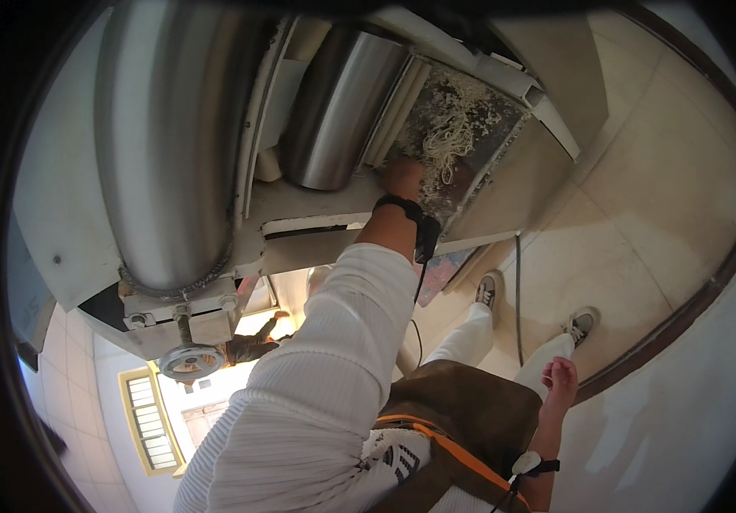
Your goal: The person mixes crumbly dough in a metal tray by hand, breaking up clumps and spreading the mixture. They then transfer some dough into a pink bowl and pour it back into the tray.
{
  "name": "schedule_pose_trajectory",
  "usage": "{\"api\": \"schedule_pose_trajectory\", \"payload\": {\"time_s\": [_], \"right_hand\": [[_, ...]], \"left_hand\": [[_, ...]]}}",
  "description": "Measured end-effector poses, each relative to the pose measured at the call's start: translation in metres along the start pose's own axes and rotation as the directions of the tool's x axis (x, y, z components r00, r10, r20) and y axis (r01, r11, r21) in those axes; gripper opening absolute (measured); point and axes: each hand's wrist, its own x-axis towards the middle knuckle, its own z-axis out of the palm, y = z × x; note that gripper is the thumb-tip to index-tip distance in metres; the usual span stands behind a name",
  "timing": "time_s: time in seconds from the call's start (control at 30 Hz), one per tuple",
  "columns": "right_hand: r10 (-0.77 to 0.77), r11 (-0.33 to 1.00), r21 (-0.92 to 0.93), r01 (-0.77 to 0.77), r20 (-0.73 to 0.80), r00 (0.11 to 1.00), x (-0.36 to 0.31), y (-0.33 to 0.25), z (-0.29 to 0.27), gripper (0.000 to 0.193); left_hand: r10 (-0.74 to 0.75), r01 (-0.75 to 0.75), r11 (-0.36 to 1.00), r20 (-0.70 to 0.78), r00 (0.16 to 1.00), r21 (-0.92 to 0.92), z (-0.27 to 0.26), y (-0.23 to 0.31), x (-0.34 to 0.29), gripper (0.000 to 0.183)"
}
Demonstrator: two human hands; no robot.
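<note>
My left hand [403, 178] reaches into a machine, between a smaller steel roller [334, 111] and a metal tray [492, 111]. Its fingers are hidden or too unclear to make out, so I cannot see whether they grip anything. Just past it, a tangled heap of pale, thin strands [447, 141] lies in the tray among scattered crumbs. A black wrist strap with a small box [424, 235] and a cable is on that arm. Down by my right side, my right hand [560, 376] hangs with fingers curled in and nothing visible in them.
A large steel roller [167, 145] stands at the left, with a handwheel [191, 362] below it. A dark cable [518, 299] crosses the tiled floor [641, 197] near my shoes [580, 323]. Another person [253, 346] is partly visible beyond the machine.
</note>
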Motion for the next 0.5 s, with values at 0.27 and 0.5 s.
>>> {"api": "schedule_pose_trajectory", "payload": {"time_s": [0.27, 0.5], "right_hand": [[-0.017, 1.0, 0.011, 0.017, 0.024, 1.0, 0.0, 0.003, -0.002, 0.013], [0.006, 1.0, -0.002, -0.006, 0.019, 1.0, -0.001, -0.001, -0.003, 0.014]], "left_hand": [[0.024, -0.03, 0.971, 0.026, 0.999, 0.236, -0.011, 0.018, -0.014, 0.03], [-0.066, -0.345, 0.715, -0.55, 0.833, -0.608, -0.008, 0.035, -0.138, 0.037]]}}
